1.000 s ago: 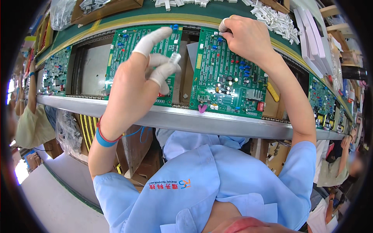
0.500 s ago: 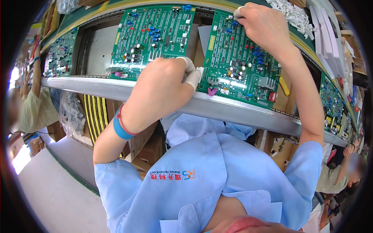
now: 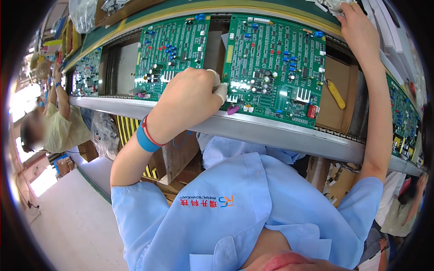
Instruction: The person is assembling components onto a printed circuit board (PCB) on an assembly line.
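Note:
A green circuit board (image 3: 264,56), crowded with small parts, lies on the metal rail in front of me. At its lower left edge is my left hand (image 3: 192,97), thumb and finger in pale finger cots pinched together. What they hold is too hidden to tell. A purple part (image 3: 233,110) sits just beside those fingers. To the left is a second green board (image 3: 169,43), partly behind my left hand. My right hand (image 3: 360,31) reaches to the far right, fingertips bent onto a pile of white plastic parts (image 3: 332,5) at the picture's top edge.
A yellow-handled tool (image 3: 335,94) lies right of the middle board. The silver rail (image 3: 253,131) runs along the near side. More boards stand at the far left (image 3: 87,67) and far right (image 3: 403,117). Other people work at both sides.
My right hand has left the middle board's far edge and moved right to the white parts. The boards appear shifted slightly left in view. My left hand keeps its pinch at the board's edge.

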`<state>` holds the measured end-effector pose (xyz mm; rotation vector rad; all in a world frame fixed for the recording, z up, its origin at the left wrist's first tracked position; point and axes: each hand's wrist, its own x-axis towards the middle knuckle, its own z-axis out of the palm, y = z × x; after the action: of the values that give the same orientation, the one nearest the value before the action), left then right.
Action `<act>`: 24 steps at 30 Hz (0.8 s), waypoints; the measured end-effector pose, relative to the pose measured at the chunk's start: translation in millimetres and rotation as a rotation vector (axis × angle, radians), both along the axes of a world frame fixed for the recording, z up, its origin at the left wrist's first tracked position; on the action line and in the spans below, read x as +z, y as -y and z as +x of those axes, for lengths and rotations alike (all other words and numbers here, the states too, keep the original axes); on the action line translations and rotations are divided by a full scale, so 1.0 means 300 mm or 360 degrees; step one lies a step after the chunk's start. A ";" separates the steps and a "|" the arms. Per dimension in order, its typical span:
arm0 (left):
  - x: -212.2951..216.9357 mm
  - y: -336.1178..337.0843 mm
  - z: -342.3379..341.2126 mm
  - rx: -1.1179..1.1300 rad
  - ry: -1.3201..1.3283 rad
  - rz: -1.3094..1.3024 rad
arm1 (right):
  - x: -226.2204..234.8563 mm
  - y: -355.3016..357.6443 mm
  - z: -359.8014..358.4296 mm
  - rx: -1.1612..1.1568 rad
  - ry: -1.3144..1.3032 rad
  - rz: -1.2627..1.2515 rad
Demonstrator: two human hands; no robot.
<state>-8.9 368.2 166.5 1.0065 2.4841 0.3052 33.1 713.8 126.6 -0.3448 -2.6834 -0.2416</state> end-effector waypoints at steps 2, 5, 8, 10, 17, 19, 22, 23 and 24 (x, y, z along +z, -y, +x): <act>0.015 -0.001 -0.012 -0.0016 0.0044 -0.0024 | 0.041 0.047 0.003 -0.0064 -0.0006 -0.0078; 0.083 -0.018 -0.047 -0.0036 -0.0021 0.0014 | 0.048 0.044 0.006 -0.0090 0.0142 -0.0218; 0.138 -0.119 -0.125 -0.0095 -0.0271 0.0397 | 0.050 0.042 0.003 -0.0050 0.0040 -0.0228; 0.085 -0.254 -0.204 -0.0385 -0.0578 0.0597 | -0.030 -0.048 0.004 0.0023 0.0008 -0.0197; -0.188 -0.709 -0.372 -0.0440 -0.0868 0.0670 | -0.074 -0.049 0.003 0.0185 -0.0254 -0.0101; -0.172 -0.740 -0.343 -0.0394 -0.0762 0.0645 | -0.081 -0.049 -0.006 0.0171 -0.0248 -0.0121; -0.144 -0.732 -0.358 -0.0362 -0.0671 0.0605 | -0.063 -0.053 -0.017 0.0196 -0.0237 -0.0155; -0.132 -0.695 -0.370 -0.0332 -0.0658 0.0533 | -0.060 -0.031 -0.043 0.0239 -0.0248 -0.0212; -0.131 -0.697 -0.368 -0.0396 -0.0669 0.0525 | -0.067 -0.042 -0.038 0.0201 -0.0197 -0.0271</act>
<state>-119.2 577.2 127.1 1.6463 2.6832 0.4754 21.7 726.4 106.4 -0.2315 -2.5962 0.0449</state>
